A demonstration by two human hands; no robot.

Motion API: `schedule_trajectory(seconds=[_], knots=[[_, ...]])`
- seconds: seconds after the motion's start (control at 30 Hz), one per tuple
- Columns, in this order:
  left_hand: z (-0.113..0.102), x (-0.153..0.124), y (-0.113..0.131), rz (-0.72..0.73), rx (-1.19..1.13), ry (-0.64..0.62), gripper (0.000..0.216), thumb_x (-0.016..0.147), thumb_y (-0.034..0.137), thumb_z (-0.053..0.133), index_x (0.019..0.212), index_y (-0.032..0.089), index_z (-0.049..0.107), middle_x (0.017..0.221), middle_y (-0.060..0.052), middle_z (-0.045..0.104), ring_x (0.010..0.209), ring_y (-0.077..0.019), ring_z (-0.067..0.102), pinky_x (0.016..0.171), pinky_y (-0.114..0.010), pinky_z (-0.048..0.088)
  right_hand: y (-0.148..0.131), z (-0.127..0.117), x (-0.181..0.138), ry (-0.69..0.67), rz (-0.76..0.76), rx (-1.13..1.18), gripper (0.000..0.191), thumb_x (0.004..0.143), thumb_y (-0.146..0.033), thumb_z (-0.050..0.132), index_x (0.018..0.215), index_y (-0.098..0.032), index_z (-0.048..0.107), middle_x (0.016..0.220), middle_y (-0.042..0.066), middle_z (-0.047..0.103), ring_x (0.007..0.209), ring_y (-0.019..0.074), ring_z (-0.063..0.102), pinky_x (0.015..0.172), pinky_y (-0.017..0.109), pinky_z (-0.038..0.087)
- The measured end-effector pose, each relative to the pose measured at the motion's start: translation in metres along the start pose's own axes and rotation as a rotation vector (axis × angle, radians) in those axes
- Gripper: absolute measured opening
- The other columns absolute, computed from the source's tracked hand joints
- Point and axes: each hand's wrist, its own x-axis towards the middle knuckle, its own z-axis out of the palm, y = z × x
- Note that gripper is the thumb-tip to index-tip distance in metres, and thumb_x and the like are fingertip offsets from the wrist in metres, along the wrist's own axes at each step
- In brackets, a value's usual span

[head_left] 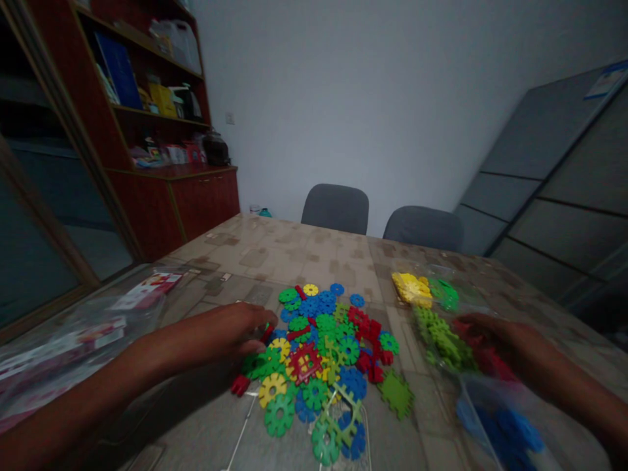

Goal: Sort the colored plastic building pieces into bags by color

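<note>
A loose pile of plastic building pieces (324, 333) lies mid-table: notched discs in green, blue and yellow, with red and light green shapes among them. At the pile's left edge is my left hand (240, 327), its thumb and fingers closed around a small red plastic piece (267, 332). Over on the right, my right hand (495, 333) reaches over red pieces (493, 363) beside a clear bag of light green pieces (444, 340). Its index finger is stretched out; the other fingers are partly hidden and blurred.
Clear bags of yellow pieces (412, 288), green pieces (444, 294) and blue pieces (510, 432) lie on the right. Plastic packaging with printed cards (98, 337) covers the left side. Two grey chairs (336, 208) stand beyond the table (294, 248).
</note>
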Motion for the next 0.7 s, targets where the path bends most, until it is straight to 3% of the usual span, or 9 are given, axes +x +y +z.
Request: schedule_trajectory(seconds=[0.17, 0.3, 0.43, 0.57, 0.7], knots=[[0.007, 0.002, -0.011, 0.050, -0.014, 0.022, 0.024, 0.088, 0.022, 0.054, 0.108, 0.022, 0.067, 0.105, -0.003, 0.072, 0.095, -0.0256, 0.067, 0.084, -0.032, 0.050, 0.006, -0.009, 0.000, -0.038, 0.057, -0.017, 0.045, 0.076, -0.031, 0.043, 0.106, -0.019, 0.074, 0.087, 0.012, 0.080, 0.076, 0.0303, 0.075, 0.067, 0.039, 0.057], [0.007, 0.004, -0.014, 0.061, 0.000, -0.006, 0.022, 0.086, 0.022, 0.057, 0.106, 0.022, 0.068, 0.102, -0.005, 0.072, 0.093, -0.0246, 0.068, 0.082, -0.032, 0.050, -0.014, 0.002, -0.003, -0.133, -0.048, 0.011, 0.039, 0.079, -0.029, 0.041, 0.095, -0.020, 0.075, 0.079, 0.010, 0.078, 0.073, 0.0284, 0.074, 0.065, 0.037, 0.056], [0.005, 0.003, -0.012, 0.043, 0.012, 0.005, 0.022, 0.087, 0.022, 0.056, 0.106, 0.024, 0.067, 0.102, -0.005, 0.072, 0.093, -0.0245, 0.067, 0.082, -0.032, 0.049, -0.029, 0.001, -0.005, -0.062, -0.039, -0.027, 0.040, 0.079, -0.030, 0.042, 0.097, -0.019, 0.076, 0.090, 0.013, 0.079, 0.077, 0.0302, 0.075, 0.066, 0.038, 0.057], [0.003, 0.001, -0.007, 0.013, 0.049, 0.024, 0.023, 0.086, 0.020, 0.056, 0.106, 0.021, 0.068, 0.105, -0.004, 0.071, 0.097, -0.0261, 0.067, 0.087, -0.033, 0.049, -0.025, 0.003, -0.004, 0.000, -0.008, -0.076, 0.044, 0.082, -0.034, 0.040, 0.103, -0.017, 0.075, 0.098, 0.016, 0.079, 0.084, 0.0339, 0.076, 0.073, 0.042, 0.059], [0.001, -0.001, -0.005, -0.044, 0.124, -0.009, 0.035, 0.075, 0.013, 0.068, 0.109, 0.023, 0.066, 0.109, -0.003, 0.069, 0.103, -0.0260, 0.064, 0.091, -0.033, 0.048, -0.024, 0.016, -0.004, -0.005, -0.026, -0.101, 0.044, 0.084, -0.035, 0.038, 0.099, -0.019, 0.077, 0.104, 0.016, 0.079, 0.092, 0.0362, 0.075, 0.083, 0.049, 0.059]])
